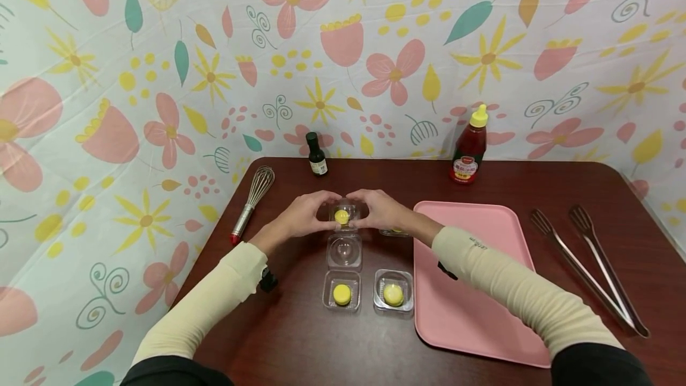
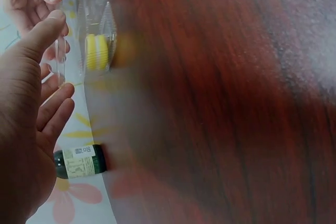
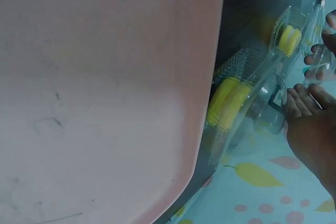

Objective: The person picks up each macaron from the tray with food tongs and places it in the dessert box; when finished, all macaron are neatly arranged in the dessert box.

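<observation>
Both hands meet above a clear plastic box with a yellow macaron point(image 1: 342, 216) in it. Between thumb and fingers my left hand point(image 1: 309, 213) grips one side of a clear plastic lid point(image 2: 61, 61). The opposite side is held by my right hand point(image 1: 379, 210); the lid stands a little apart from the box. Just nearer, a clear domed lid point(image 1: 345, 252) lies open beside a box with another yellow macaron point(image 1: 342, 295). To its right, a lidded box point(image 1: 393, 308) contains a macaron. A further box point(image 3: 228, 103) with a macaron is partly hidden behind my right hand.
A pink tray point(image 1: 471, 290) lies to the right, with metal tongs point(image 1: 595, 267) beyond it. At the back stand a small dark bottle point(image 1: 317, 156) and a red sauce bottle point(image 1: 469, 148). A whisk point(image 1: 253, 201) lies on the left. A patterned cloth hangs behind the table.
</observation>
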{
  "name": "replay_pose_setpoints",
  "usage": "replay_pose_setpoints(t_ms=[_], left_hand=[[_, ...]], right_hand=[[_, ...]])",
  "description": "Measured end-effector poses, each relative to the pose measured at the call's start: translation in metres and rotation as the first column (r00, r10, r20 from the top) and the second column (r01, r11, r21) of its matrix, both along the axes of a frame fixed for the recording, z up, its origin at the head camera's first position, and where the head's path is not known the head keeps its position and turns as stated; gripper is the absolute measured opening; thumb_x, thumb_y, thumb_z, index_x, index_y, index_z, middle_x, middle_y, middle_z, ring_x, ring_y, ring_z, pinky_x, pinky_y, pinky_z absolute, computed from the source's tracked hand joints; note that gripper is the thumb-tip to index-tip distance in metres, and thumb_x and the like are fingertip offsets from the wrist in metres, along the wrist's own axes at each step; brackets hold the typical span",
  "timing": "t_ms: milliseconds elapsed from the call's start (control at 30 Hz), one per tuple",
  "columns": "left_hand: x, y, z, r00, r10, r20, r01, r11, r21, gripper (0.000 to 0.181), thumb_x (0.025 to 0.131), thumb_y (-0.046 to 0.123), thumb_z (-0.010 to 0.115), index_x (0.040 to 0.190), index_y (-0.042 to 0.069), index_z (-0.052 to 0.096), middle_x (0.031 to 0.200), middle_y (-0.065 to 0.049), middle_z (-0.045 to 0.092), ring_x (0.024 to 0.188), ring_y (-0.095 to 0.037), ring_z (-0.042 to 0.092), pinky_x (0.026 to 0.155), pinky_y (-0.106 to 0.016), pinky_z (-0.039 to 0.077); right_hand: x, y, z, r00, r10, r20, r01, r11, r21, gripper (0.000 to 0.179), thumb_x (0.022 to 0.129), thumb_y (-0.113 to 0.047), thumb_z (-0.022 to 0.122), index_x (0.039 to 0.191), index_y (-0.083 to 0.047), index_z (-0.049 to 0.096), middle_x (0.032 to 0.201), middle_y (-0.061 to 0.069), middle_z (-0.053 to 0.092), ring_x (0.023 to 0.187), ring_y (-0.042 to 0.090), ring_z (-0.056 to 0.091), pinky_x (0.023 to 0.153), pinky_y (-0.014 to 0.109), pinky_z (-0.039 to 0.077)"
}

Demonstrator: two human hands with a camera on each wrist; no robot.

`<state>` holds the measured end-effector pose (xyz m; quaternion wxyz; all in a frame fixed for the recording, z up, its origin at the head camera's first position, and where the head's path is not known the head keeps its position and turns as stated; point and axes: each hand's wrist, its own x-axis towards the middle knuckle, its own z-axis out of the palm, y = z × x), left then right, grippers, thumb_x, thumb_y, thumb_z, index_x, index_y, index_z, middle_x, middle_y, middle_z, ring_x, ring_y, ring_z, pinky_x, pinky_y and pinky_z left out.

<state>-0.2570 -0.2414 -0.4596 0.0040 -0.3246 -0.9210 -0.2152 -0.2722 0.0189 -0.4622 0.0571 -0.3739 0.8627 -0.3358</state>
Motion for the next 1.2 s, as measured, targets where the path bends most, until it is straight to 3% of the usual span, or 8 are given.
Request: replay_pose_setpoints(t_ms=[400,700,967,1200], left_hand=[[0.002,0.004,-0.004,1.0,0.008,0.014,-0.007,0.996,-0.087,0.066,0.089,0.045,0.088,0.141,0.014,0.064,0.132,-0.001,0.069,0.117,-0.016,0.067,0.102,-0.04,0.055],[0.002,0.006,-0.006,0.998,0.026,0.052,-0.02,0.993,-0.12,0.067,0.089,0.043,0.088,0.144,0.013,0.064,0.134,-0.003,0.07,0.119,-0.018,0.067,0.102,-0.04,0.055],[-0.002,0.008,-0.005,0.998,-0.005,0.068,0.016,0.987,-0.162,0.07,0.09,0.043,0.086,0.148,0.012,0.062,0.138,-0.004,0.069,0.123,-0.02,0.067,0.105,-0.042,0.054],[-0.006,0.011,-0.002,0.997,-0.022,0.074,0.036,0.981,-0.192,0.072,0.092,0.044,0.084,0.151,0.012,0.059,0.144,-0.005,0.066,0.129,-0.021,0.063,0.109,-0.045,0.051]], right_hand=[[0.002,-0.003,-0.004,1.0,-0.016,0.013,0.015,0.994,0.104,0.073,0.089,-0.028,0.09,0.147,0.003,0.059,0.144,0.018,0.064,0.134,0.031,0.06,0.111,0.045,0.049],[0.004,-0.008,-0.004,1.0,-0.014,0.004,0.014,0.988,0.153,0.069,0.089,-0.029,0.09,0.144,0.003,0.062,0.141,0.016,0.067,0.129,0.029,0.063,0.106,0.043,0.052],[0.003,-0.007,-0.004,0.999,-0.036,-0.021,0.04,0.978,0.204,0.069,0.087,-0.036,0.091,0.142,-0.002,0.065,0.137,0.011,0.07,0.124,0.026,0.067,0.104,0.043,0.054],[0.002,0.003,0.002,1.0,0.002,0.011,-0.004,0.978,0.208,0.07,0.094,-0.036,0.084,0.149,-0.001,0.059,0.147,0.014,0.064,0.135,0.03,0.06,0.109,0.047,0.051]])
